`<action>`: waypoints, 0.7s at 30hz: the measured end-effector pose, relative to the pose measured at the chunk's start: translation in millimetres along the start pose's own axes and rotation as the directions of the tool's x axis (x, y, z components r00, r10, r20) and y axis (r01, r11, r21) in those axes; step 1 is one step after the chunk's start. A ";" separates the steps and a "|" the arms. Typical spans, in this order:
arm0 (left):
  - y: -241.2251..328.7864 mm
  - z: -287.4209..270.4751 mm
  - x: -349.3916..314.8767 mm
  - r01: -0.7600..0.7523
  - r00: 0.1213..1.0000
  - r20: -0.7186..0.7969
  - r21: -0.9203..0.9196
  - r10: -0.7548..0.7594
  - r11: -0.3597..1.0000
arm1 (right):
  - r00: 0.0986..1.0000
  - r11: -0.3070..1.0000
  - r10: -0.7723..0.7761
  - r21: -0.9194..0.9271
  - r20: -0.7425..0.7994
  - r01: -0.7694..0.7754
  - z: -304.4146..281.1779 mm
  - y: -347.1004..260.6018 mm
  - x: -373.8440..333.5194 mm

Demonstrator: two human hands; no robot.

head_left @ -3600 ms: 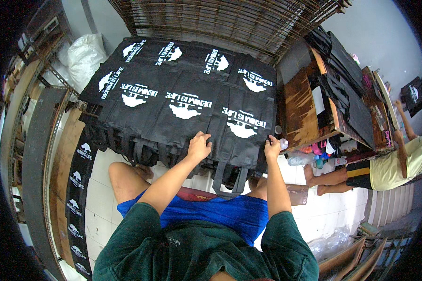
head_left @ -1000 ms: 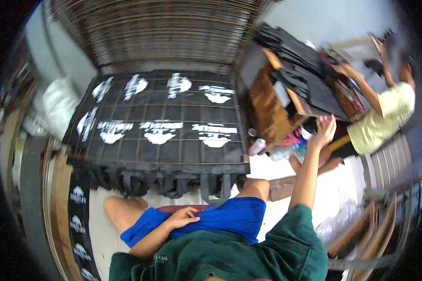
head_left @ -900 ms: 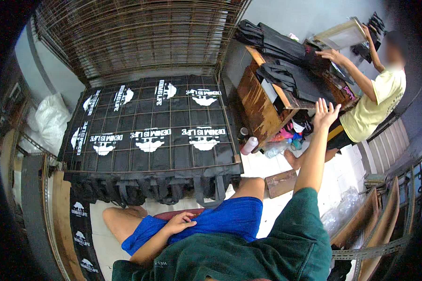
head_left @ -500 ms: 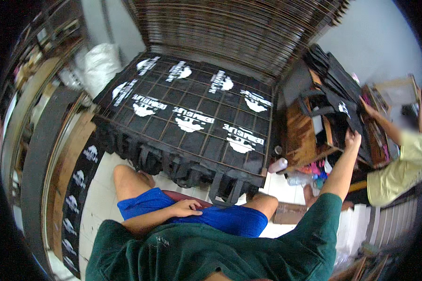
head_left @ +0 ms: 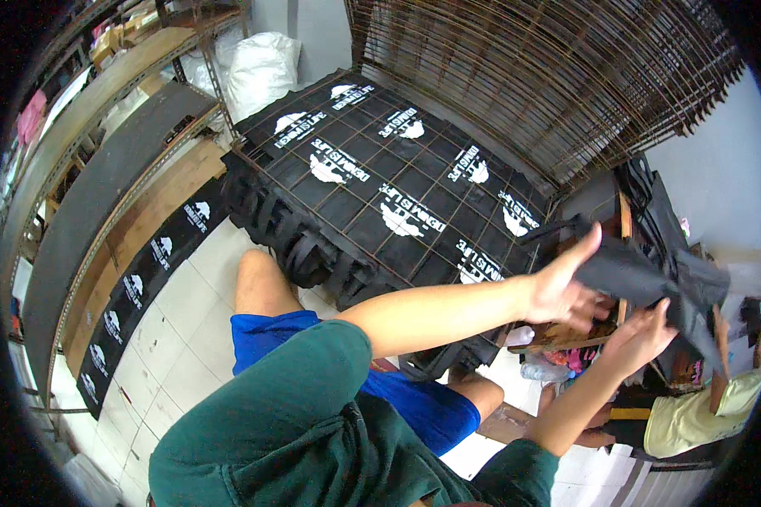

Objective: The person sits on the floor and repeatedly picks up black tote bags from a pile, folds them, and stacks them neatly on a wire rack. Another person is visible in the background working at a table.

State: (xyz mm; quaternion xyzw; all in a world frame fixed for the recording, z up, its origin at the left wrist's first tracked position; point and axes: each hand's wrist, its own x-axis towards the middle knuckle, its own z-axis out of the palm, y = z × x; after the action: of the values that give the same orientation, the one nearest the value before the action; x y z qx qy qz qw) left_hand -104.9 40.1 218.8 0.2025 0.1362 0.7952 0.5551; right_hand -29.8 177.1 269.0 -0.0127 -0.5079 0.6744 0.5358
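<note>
Black fabric bag with a thin strap (head_left: 621,275), blurred and partly folded, hangs in the air at the right of the frame, around the person's two hands. At the far left, grey metal-framed shelving (head_left: 114,169) curves along the rim, and beside it a long black strip with white prints (head_left: 148,266) runs down toward the lower left, by the white tiled floor (head_left: 169,346). White plastic sack (head_left: 262,76) sits at the upper left. Across the centre lies a wide pile of flat black printed bags (head_left: 355,198), a rust-brown wire grid (head_left: 397,186) resting on top; more wire racks (head_left: 541,76) stand at the upper right. Right of the pile, the left hand (head_left: 562,291) is open, thumb raised, fingers blurred; its thumb overlaps the bag's edge, though whether it touches cannot be told. Farther right, the right hand (head_left: 643,338) pinches the bag's lower edge between closed fingers. Near the lower right rim, a co-worker in a pale yellow shirt (head_left: 706,414) shows.
</note>
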 end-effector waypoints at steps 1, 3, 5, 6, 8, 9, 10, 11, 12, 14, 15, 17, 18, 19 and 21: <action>15.8 14.1 -7.2 -0.127 0.991 -0.040 -0.048 0.125 0.991 | 1.000 0.999 -0.018 -0.033 -0.008 0.018 -3.9 3.4 -17.4; 36.1 18.1 -19.0 -0.328 0.919 -0.171 0.171 0.355 0.929 | 1.000 0.997 -0.019 -0.073 -0.017 0.018 -7.3 13.1 -48.6; 51.1 23.6 -40.7 -0.351 0.874 -0.214 0.342 0.436 0.872 | 0.988 0.990 -0.125 -0.057 0.096 0.130 -22.3 21.4 -62.2; 59.0 24.9 -51.9 -0.290 0.886 -0.231 0.401 0.402 0.869 | 0.970 0.971 -0.216 -0.077 0.109 0.225 -12.0 28.5 -79.0; 76.3 23.3 -87.0 -0.271 0.890 -0.216 0.459 0.402 0.846 | 0.895 0.996 -0.090 0.038 0.438 0.081 -0.3 50.4 -124.3; 82.6 22.1 -103.2 -0.305 0.891 -0.171 0.462 0.421 0.833 | 0.800 0.936 0.192 0.140 0.568 -0.324 -17.5 70.0 -153.1; 88.5 21.4 -117.3 -0.335 0.894 -0.117 0.464 0.432 0.820 | 0.627 0.718 0.453 0.157 0.633 -0.678 -36.6 89.6 -180.6; 93.2 28.9 -138.9 -0.389 0.882 -0.063 0.461 0.467 0.798 | 0.344 0.224 0.737 0.270 0.581 -0.937 -59.3 106.2 -211.4; 98.1 30.5 -160.2 -0.367 0.873 -0.112 0.492 0.475 0.789 | 0.331 0.074 0.823 0.491 0.461 -0.868 -79.2 122.8 -237.2; 109.7 4.8 -199.7 -0.255 0.865 -0.197 0.619 0.461 0.743 | 0.284 -0.131 0.821 0.649 0.494 -0.749 -100.2 129.4 -255.7; 115.0 3.8 -223.7 -0.195 0.885 -0.212 0.638 0.413 0.745 | 0.295 -0.211 0.726 0.609 0.621 -0.765 -102.4 124.4 -259.6; 123.4 -5.2 -268.2 -0.104 0.856 -0.298 0.702 0.423 0.705 | 0.233 0.121 0.888 0.289 0.395 -0.950 -52.8 99.2 -242.5; 126.5 -9.4 -287.2 -0.070 0.820 -0.375 0.685 0.433 0.725 | 0.268 0.239 0.851 0.123 0.451 -0.963 -39.8 96.9 -234.3; 134.8 -15.3 -302.6 -0.028 0.801 -0.408 0.704 0.438 0.709 | 0.298 0.366 0.808 -0.038 0.508 -0.930 -28.2 97.9 -225.8; 154.0 -28.9 -333.9 0.047 0.757 -0.478 0.720 0.446 0.692 | 0.326 0.469 0.813 -0.211 0.482 -0.857 -6.8 104.5 -211.7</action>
State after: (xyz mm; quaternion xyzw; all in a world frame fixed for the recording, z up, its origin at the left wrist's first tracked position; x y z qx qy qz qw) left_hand -145.3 -326.3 204.2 0.1365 0.5737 0.7632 0.2640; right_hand -10.0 35.4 81.1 -0.0668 -0.5239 0.8478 -0.0475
